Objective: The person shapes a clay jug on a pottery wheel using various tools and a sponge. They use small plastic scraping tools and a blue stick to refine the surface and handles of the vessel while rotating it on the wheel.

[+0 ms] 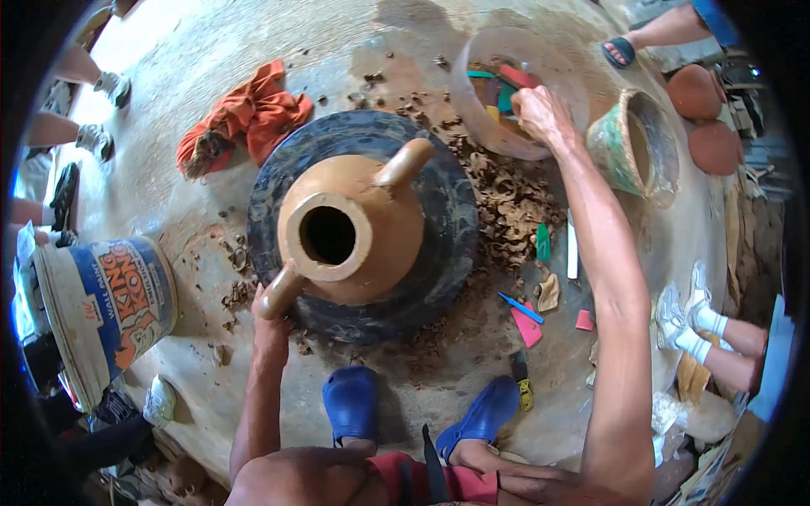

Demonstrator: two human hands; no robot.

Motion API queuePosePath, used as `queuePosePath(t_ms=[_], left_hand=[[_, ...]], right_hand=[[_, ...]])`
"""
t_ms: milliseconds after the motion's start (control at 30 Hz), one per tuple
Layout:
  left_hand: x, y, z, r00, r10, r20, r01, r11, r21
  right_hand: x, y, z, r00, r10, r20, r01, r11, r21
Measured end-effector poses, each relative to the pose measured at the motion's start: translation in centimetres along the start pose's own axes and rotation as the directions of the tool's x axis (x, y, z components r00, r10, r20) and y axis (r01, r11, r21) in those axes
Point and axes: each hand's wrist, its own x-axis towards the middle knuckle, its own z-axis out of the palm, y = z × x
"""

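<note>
A brown clay vessel (396,219) with a round open mouth and two stubby tubes sticking out of its sides stands on a dark round turntable (447,278). My left hand (268,314) is at the wheel's near-left rim, beside the nearer tube; its fingers are mostly hidden. Over at the far right, my right hand (544,114) reaches into a clear plastic tub (574,72), fingers curled. A red piece (516,76) lies right at its fingertips, among green and yellow pieces; what the fingers hold, if anything, is hidden.
Clay shavings (519,194) heap right of the wheel. Near them lie a green piece (542,242), a blue tool (521,308) and a pink piece (526,327). An orange cloth (253,114), a paint bucket (110,304) and a green-sided pail (616,148) surround the work. Other people's feet (675,316) stand around.
</note>
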Motion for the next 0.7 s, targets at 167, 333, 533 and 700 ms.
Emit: queuePosePath(t_ms=[167,333,533,700], left_hand=[[-1.5,3.5,2.8,0.993,0.012,0.121,-0.001,0.996,-0.094],[-1.9,5.8,3.9,0.992,-0.051,0.117,0.073,0.978,-0.195],[-0.1,5.3,1.5,0.984,-0.081,0.156,0.113,0.972,-0.207],[0.6,4.8,1.9,0.979,0.099,0.178,-0.069,0.984,-0.166]], right_hand=[[-0.7,0.9,-1.5,0.987,0.153,0.042,-0.155,0.986,0.060],[-7.8,0.6,-3.4,0.885,0.379,-0.269,-0.022,0.613,0.790],[-17.9,-14.3,-2.9,0.779,0.426,-0.460,0.392,0.242,0.887],[-18.1,-18.2,-2.2,0.576,0.239,-0.782,0.557,0.585,0.589]])
